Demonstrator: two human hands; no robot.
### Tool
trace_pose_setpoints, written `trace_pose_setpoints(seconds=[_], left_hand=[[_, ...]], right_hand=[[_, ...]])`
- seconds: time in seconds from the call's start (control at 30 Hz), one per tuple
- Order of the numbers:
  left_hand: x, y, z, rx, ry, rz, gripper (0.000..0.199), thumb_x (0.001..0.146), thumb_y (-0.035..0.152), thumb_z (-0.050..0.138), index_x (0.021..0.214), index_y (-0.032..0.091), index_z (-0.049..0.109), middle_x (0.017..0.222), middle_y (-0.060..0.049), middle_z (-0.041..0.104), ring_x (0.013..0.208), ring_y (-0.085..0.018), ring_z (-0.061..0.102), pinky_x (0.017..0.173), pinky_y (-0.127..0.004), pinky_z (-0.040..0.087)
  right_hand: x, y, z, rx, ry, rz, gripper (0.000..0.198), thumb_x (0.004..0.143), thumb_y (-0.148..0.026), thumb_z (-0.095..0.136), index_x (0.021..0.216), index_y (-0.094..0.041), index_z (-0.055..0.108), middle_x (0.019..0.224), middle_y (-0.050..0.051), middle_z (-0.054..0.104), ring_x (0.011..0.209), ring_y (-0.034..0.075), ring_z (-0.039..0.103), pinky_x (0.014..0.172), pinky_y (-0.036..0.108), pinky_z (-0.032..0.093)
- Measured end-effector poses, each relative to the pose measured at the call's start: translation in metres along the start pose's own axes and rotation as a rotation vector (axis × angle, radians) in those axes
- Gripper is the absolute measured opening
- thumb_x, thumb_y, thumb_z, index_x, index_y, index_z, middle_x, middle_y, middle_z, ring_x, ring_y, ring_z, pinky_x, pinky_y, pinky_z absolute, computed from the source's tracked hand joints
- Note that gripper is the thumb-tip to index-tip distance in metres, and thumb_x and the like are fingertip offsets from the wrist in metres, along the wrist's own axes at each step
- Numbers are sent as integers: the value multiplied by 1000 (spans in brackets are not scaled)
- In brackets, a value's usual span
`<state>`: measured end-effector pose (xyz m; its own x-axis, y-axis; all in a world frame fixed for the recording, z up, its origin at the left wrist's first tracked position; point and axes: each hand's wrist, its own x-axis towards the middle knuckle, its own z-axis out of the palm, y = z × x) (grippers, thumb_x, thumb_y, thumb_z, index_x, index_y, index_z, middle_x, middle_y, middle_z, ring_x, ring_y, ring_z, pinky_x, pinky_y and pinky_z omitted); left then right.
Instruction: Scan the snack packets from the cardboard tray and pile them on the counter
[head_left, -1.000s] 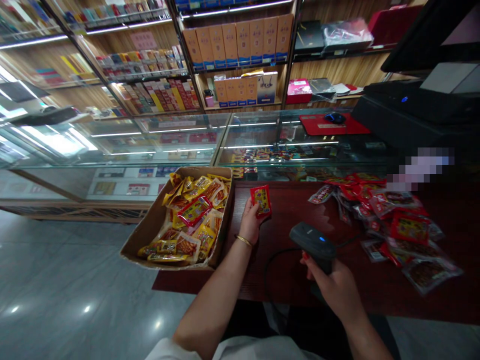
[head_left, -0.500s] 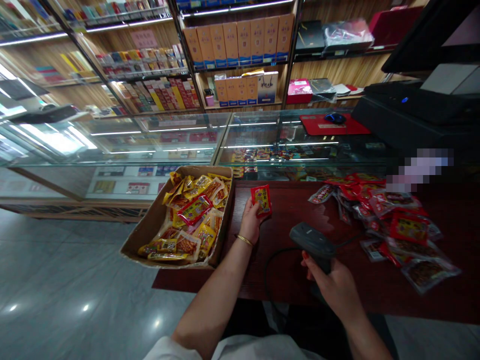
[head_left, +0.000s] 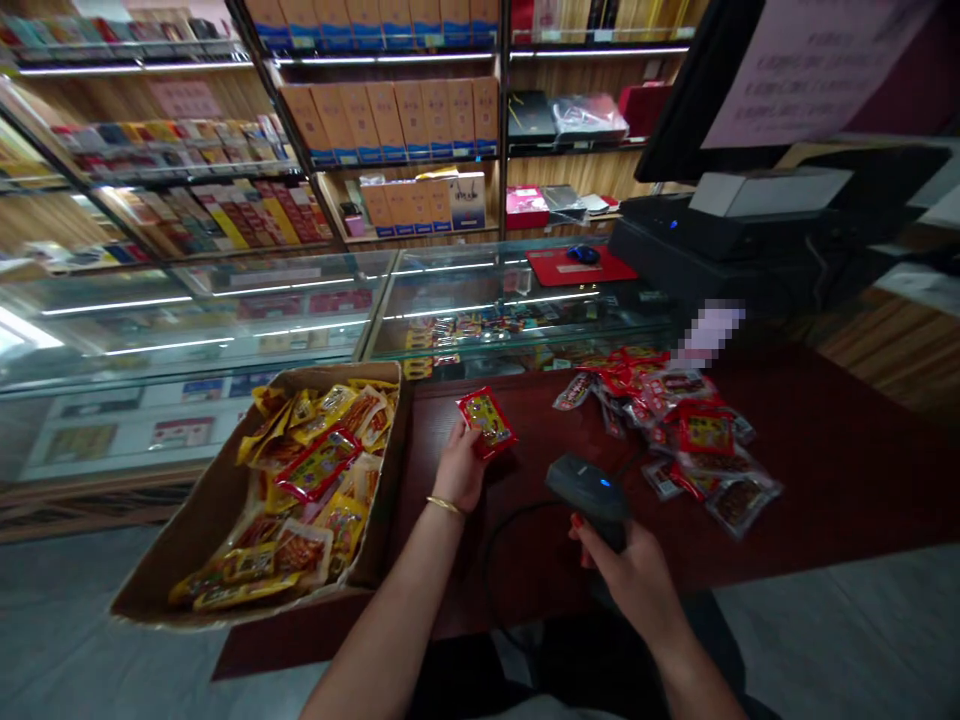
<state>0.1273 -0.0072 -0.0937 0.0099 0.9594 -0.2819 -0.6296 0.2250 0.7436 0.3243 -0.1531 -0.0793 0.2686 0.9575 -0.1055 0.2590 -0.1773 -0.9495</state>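
My left hand [head_left: 460, 466] pinches a red and yellow snack packet [head_left: 487, 422] by its lower left edge, just above the dark red tabletop [head_left: 517, 560]. My right hand [head_left: 637, 570] is wrapped round the handle of a dark barcode scanner [head_left: 589, 492], on which a small blue light glows. The scanner's head points left, toward the packet, with a gap between them. To the left stands an open cardboard box [head_left: 390, 480] holding many yellow packets and one red packet [head_left: 319, 465]. At the right lies a loose heap of red and clear snack packets [head_left: 709, 430].
Behind the table runs a glass display counter [head_left: 315, 300] with a red mouse pad [head_left: 547, 268] and a mouse [head_left: 583, 254] on it. A monitor [head_left: 697, 90] and dark till equipment [head_left: 652, 235] stand at the back right. The scanner's cable curves across the table.
The view has swung to the right. The packet in my left hand has tilted, its top now leaning left. A blue light now shows on the scanner in my right hand.
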Motion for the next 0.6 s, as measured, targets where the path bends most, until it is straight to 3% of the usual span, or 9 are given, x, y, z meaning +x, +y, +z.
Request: trace_pose_setpoints(seconds=[0.1, 0.23, 0.3, 0.37, 0.47, 0.6], left_hand=[[5, -2, 49, 5, -164, -87, 28, 79, 15, 73, 105, 20, 64, 100, -5, 75, 83, -15, 72, 82, -31, 61], [31, 0, 144, -37, -321, -194, 23, 85, 10, 64, 107, 16, 66, 103, -9, 75, 91, -18, 73, 90, -35, 61], [45, 1, 182, 35, -322, -304, 19, 88, 12, 59, 106, 13, 67, 112, -15, 72, 99, -22, 72, 90, -36, 60], [50, 0, 199, 126, -254, -361, 21, 89, 14, 58, 109, 11, 66, 122, -19, 68, 106, -25, 70, 87, -34, 60], [31, -4, 180, 180, -170, -304, 35, 85, 14, 65, 120, 15, 63, 134, -17, 64, 111, -25, 68, 82, -29, 58], [-40, 13, 100, 283, -195, -58, 34, 82, 22, 73, 115, 19, 69, 129, -13, 70, 103, -23, 70, 78, -27, 55]], right_hand=[[-1, 4, -13, 38, 61, 20, 47, 79, -65, 72, 78, -18, 76, 60, 6, 75, 55, 23, 71, 55, 31, 55], [-1, 14, -28, 14, 113, 43, 49, 75, -67, 73, 75, -18, 76, 60, 8, 75, 53, 25, 70, 55, 33, 55], [0, 20, -34, -3, 130, 53, 49, 75, -66, 73, 74, -18, 76, 60, 9, 75, 54, 25, 71, 56, 33, 55], [1, 24, -38, -8, 118, 71, 49, 76, -66, 73, 76, -17, 77, 60, 8, 75, 56, 26, 72, 57, 33, 55], [1, 26, -39, 18, 88, 92, 48, 76, -64, 73, 79, -16, 78, 61, 8, 76, 57, 25, 71, 57, 33, 55], [0, 22, -32, 33, 68, 84, 44, 78, -62, 71, 78, -18, 76, 63, 7, 75, 59, 25, 71, 59, 33, 55]])
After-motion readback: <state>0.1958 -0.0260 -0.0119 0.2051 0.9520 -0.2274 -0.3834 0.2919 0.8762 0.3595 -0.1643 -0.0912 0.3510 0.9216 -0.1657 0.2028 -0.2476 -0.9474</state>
